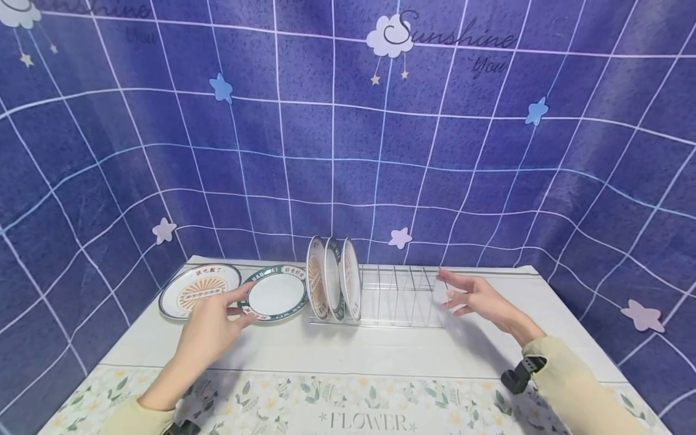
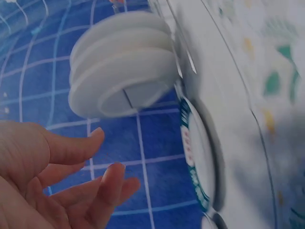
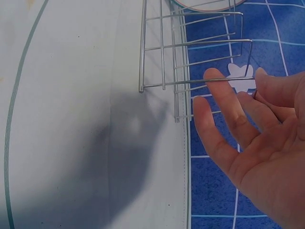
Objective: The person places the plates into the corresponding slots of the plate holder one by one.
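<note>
My left hand (image 1: 209,323) hovers at the left edge of a green-rimmed plate (image 1: 276,293) lying flat. Its thumb and fingers are parted; in the left wrist view the hand (image 2: 62,176) holds nothing, and the plate (image 2: 200,148) lies apart from it. Farther left lies a plate with an orange sunburst (image 1: 187,296). A wire dish rack (image 1: 402,323) stands to the right, several slots wide. Three plates (image 1: 317,278) stand upright at its left end. At its right end, my right hand (image 1: 481,299) pinches the end wire between thumb and fingers, seen closer in the right wrist view (image 3: 257,129).
The white tabletop (image 1: 272,347) carries a floral strip with "FLOWER" lettering (image 1: 368,421) along the front. Behind and at both sides hangs a blue gridded cloth (image 1: 348,139) with stars and clouds.
</note>
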A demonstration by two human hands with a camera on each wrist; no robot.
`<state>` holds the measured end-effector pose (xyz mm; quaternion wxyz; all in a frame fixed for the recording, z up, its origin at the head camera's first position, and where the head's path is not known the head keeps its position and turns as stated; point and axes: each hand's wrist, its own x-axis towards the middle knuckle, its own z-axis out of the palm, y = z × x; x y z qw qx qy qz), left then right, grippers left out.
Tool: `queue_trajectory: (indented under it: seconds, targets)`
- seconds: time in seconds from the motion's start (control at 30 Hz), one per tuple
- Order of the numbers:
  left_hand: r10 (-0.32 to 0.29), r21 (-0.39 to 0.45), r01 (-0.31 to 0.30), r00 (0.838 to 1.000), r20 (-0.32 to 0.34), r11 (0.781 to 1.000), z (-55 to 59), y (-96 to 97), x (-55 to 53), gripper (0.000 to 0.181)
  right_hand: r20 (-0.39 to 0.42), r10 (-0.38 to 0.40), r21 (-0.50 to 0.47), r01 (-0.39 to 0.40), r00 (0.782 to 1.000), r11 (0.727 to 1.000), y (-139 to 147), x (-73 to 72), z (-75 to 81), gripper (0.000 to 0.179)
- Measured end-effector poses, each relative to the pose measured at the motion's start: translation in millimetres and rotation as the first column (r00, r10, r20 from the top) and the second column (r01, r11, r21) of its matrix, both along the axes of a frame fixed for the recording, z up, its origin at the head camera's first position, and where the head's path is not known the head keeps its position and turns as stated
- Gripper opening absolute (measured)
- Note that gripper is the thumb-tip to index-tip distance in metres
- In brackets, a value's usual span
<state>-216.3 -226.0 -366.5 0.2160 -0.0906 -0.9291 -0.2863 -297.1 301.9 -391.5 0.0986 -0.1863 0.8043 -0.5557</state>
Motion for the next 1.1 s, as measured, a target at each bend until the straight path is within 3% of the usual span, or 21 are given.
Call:
queue_trajectory:
  seconds: [0.1,0.4,0.73,1.1]
  targets:
    - [0.001,-0.019,-0.001,1.000,0.008,1.000,-8.4,-13.0,-8.3,0.066,0.000,0.000,-0.001,0.000,1.000,1.000,-0.7,0.5,0.2,0.067]
    - [-0.074,0.004,0.074,0.997,0.039,0.997,-26.9,-38.0,-33.7,0.069,0.003,0.001,-0.001,-0.001,1.000,1.000,-1.1,1.0,-0.8,0.067]
    - [-0.177,0.028,0.175,0.974,0.144,0.984,-41.7,-59.5,-69.1,0.067,-0.001,-0.006,0.005,0.006,1.000,1.000,-1.8,0.2,-1.8,0.066]
    - [-0.184,0.092,0.166,0.953,0.243,0.982,-55.6,-67.2,-96.2,0.060,-0.004,-0.003,0.014,0.003,1.000,1.000,-1.4,-0.2,-0.4,0.065]
